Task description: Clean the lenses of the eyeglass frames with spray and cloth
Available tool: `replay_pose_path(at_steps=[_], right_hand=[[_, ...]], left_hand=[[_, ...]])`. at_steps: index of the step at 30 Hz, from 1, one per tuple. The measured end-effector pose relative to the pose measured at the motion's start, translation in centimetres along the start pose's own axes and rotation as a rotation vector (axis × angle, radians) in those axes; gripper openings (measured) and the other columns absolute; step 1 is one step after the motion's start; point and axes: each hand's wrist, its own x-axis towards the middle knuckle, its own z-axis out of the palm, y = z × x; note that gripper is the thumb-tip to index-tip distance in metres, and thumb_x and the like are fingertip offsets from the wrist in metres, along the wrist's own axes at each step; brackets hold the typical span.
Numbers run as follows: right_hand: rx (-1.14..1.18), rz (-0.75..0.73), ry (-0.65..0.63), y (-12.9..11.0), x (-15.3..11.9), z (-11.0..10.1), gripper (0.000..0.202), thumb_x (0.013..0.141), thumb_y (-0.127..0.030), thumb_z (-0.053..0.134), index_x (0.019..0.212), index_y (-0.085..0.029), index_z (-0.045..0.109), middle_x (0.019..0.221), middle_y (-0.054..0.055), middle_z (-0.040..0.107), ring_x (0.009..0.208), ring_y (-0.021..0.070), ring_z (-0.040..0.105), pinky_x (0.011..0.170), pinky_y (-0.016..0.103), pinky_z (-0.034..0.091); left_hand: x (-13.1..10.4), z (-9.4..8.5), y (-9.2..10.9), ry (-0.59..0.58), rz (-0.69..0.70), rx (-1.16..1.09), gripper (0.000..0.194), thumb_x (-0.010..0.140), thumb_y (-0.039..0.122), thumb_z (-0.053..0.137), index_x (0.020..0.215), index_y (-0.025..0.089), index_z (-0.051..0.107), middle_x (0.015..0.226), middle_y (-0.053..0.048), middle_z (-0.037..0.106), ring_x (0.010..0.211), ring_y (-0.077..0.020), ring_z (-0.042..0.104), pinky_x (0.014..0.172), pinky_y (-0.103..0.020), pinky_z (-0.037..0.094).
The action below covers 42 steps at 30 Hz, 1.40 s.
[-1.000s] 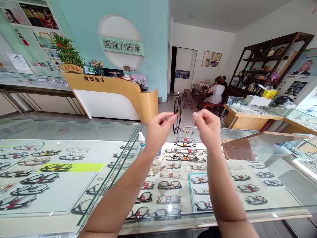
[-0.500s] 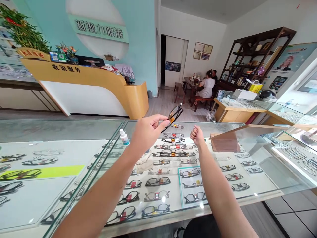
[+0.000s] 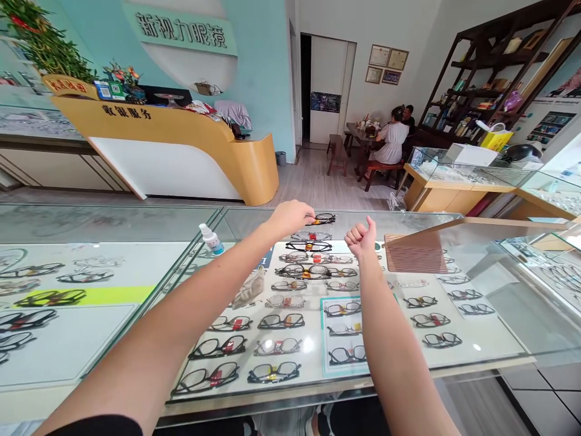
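Basically, the largest thing before the person is a long display counter of clear glass (image 3: 313, 387), with rows of tagged eyeglasses (image 3: 273, 371) showing through its top. At the right part of it there is a flat board with thin brown stripes (image 3: 415, 253). The left hand (image 3: 291, 217) is stretched to the far edge, its fingertips pinching together, while the right hand (image 3: 361, 238) is curled in a loose fist with the thumb up, and nothing is seen in it. A crumpled beige cloth (image 3: 249, 289) is beside the left forearm. The thin black-framed eyeglasses (image 3: 324, 218) are at the far edge, their left end in the left fingertips; if they touch the counter, I cannot tell. In my judgement, the grip should be light and only on the frame, away from the lenses, with the pair kept level and any movement slow. The forearm should also avoid the small white bottle with blue label (image 3: 212, 239) on its left.
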Motion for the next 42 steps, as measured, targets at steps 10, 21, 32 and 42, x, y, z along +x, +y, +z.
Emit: replay_pose_path(at_steps=[10, 21, 32, 42], right_hand=[[0.029, 0.004, -0.075, 0.1, -0.1, 0.0, 0.067, 0.1, -0.068, 0.052, 0.069, -0.026, 0.01, 0.054, -0.006, 0.019, 0.049, 0.0126, 0.02, 0.044, 0.028, 0.023], [0.077, 0.027, 0.03, 0.3, 0.4, 0.1, 0.067, 0.103, -0.063, 0.051, 0.069, -0.026, 0.007, 0.05, -0.008, 0.009, 0.048, 0.0129, 0.008, 0.042, 0.03, 0.016], [0.155, 0.043, 0.038, 0.0, 0.2, 0.3, 0.066, 0.106, -0.061, 0.047, 0.068, -0.026, 0.006, 0.048, -0.008, 0.008, 0.047, 0.0125, 0.006, 0.041, 0.029, 0.015], [0.096, -0.001, 0.015, 0.2, 0.3, -0.1, 0.069, 0.104, -0.069, 0.048, 0.067, -0.026, 0.01, 0.052, -0.008, 0.009, 0.049, 0.0124, 0.007, 0.04, 0.029, 0.018]], left_hand=[[4.9, 3.9, -1.4, -0.175, -0.008, 0.13, 0.027, 0.096, 0.038, 0.07, 0.113, 0.03, 0.089, 0.119, -0.006, 0.086, 0.109, -0.0258, 0.075, 0.09, -0.029, 0.053], [6.2, 5.0, -2.5, -0.245, 0.019, 0.152, 0.03, 0.09, 0.045, 0.076, 0.113, 0.032, 0.089, 0.119, -0.006, 0.086, 0.111, -0.0259, 0.075, 0.09, -0.028, 0.053], [9.5, 4.3, -2.5, -0.22, 0.024, 0.214, 0.043, 0.092, 0.046, 0.072, 0.129, 0.029, 0.084, 0.128, -0.011, 0.083, 0.116, -0.0285, 0.074, 0.096, -0.031, 0.054], [11.2, 6.5, -2.5, -0.172, -0.023, 0.192, 0.034, 0.088, 0.049, 0.073, 0.111, 0.031, 0.09, 0.117, -0.012, 0.085, 0.113, -0.0309, 0.075, 0.095, -0.033, 0.055]])
